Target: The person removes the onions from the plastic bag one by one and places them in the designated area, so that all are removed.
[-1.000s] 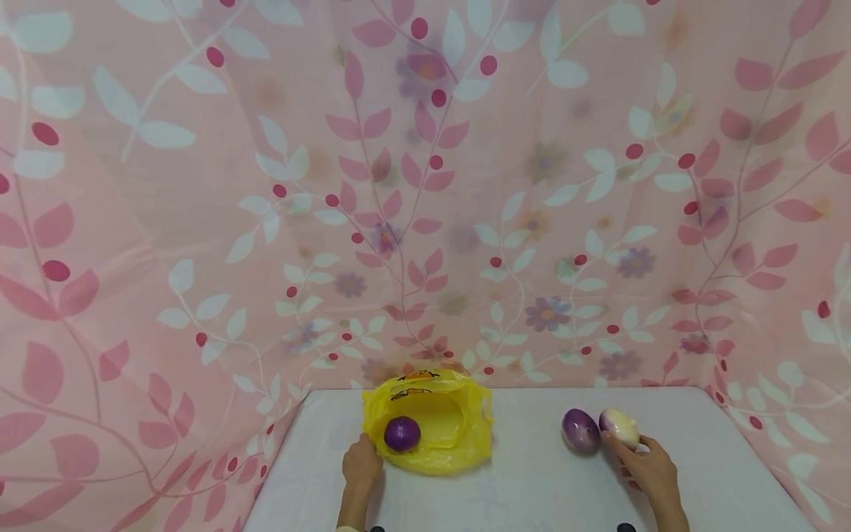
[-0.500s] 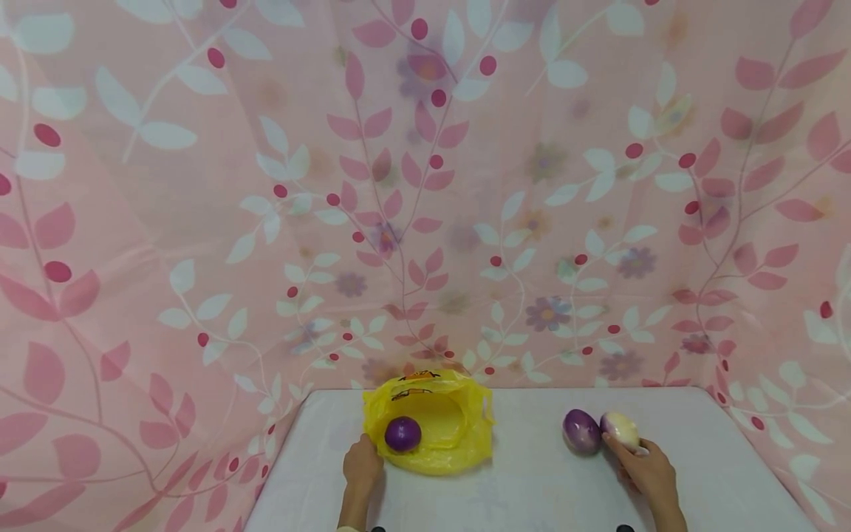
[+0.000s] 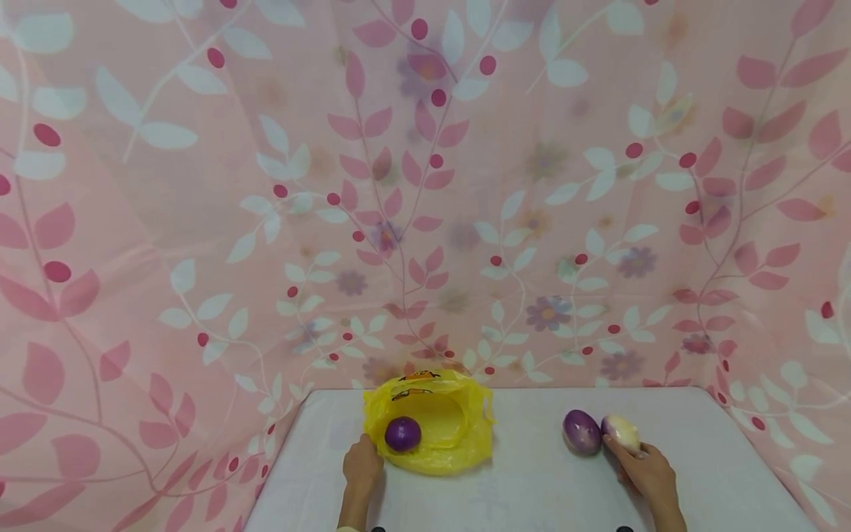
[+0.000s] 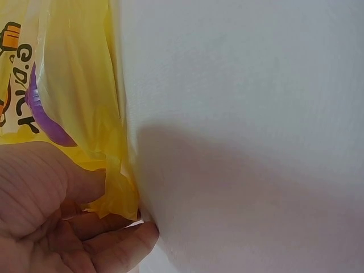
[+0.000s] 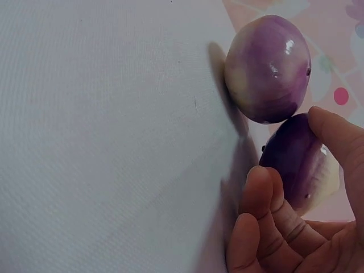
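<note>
My left hand (image 3: 363, 462) pinches the left edge of a yellow plastic bag (image 3: 465, 443). The bag lies with its mouth open, and a glossy purple ball-like piece (image 3: 402, 434) sits inside. In the left wrist view, thumb and fingers grip a gathered strip of the yellow bag (image 4: 85, 74). On the right, my right hand (image 3: 650, 473) holds a glossy purple-and-cream oval (image 5: 290, 159) between thumb and fingertips. A second glossy purple oval (image 3: 581, 432) lies on the table just left of it. Whether the ovals are onions or something else is unclear.
The white-covered table (image 3: 532, 488) ends at a pink curtain (image 3: 465, 295) with leaf and flower prints. Two small dark round items, one of them a black knob (image 3: 624, 528), show at the bottom edge of the head view.
The purple-and-cream oval has tilted slightly in my right hand, whose fingers have drawn in a little closer around it. My left hand and the bag stay practically still.
</note>
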Motion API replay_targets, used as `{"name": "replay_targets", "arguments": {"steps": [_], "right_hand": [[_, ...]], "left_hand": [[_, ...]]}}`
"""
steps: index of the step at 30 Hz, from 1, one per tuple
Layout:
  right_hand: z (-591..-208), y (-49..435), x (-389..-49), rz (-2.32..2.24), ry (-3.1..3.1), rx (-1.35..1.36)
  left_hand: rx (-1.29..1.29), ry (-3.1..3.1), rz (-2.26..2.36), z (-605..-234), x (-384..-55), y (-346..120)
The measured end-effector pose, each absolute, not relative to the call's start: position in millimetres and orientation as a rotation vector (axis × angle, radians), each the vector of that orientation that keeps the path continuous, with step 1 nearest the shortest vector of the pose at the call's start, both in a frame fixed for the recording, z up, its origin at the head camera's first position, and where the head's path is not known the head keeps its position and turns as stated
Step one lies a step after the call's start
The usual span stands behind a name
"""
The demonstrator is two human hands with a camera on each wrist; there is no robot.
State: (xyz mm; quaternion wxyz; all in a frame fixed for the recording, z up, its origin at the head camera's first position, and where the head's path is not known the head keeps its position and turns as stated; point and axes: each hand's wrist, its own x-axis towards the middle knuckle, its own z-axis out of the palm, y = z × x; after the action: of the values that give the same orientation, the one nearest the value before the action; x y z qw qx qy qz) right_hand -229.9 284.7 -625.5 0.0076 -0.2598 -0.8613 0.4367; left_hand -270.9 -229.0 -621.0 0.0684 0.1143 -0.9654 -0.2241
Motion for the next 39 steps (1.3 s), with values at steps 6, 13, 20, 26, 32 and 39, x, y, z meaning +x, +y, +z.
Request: {"name": "replay_targets", "arguments": {"steps": [6, 13, 20, 26, 32, 39], "right_hand": [[-627, 285, -230, 1.343, -2.717, -0.790], [-627, 285, -229, 1.349, -2.725, -0.788], [-623, 286, -225, 1.363, -2.752, -0.753], [-620, 288, -223, 1.381, -2.767, -0.770], [-618, 290, -221, 1.424, -2.731, -0.758], [-610, 291, -218, 1.577, -2.615, -0.684]], "left_hand": [[0.344, -2.904, -0.693, -621, -271, -230], [0.329, -2.912, -0.701, -622, -270, -232], [0.334, -2.909, -0.687, -623, -273, -232], [0.331, -2.905, -0.672, -623, -274, -232], [0.324, -2.901, -0.675, -626, -275, -234], [0.324, -2.907, -0.672, -624, -274, -234]]}}
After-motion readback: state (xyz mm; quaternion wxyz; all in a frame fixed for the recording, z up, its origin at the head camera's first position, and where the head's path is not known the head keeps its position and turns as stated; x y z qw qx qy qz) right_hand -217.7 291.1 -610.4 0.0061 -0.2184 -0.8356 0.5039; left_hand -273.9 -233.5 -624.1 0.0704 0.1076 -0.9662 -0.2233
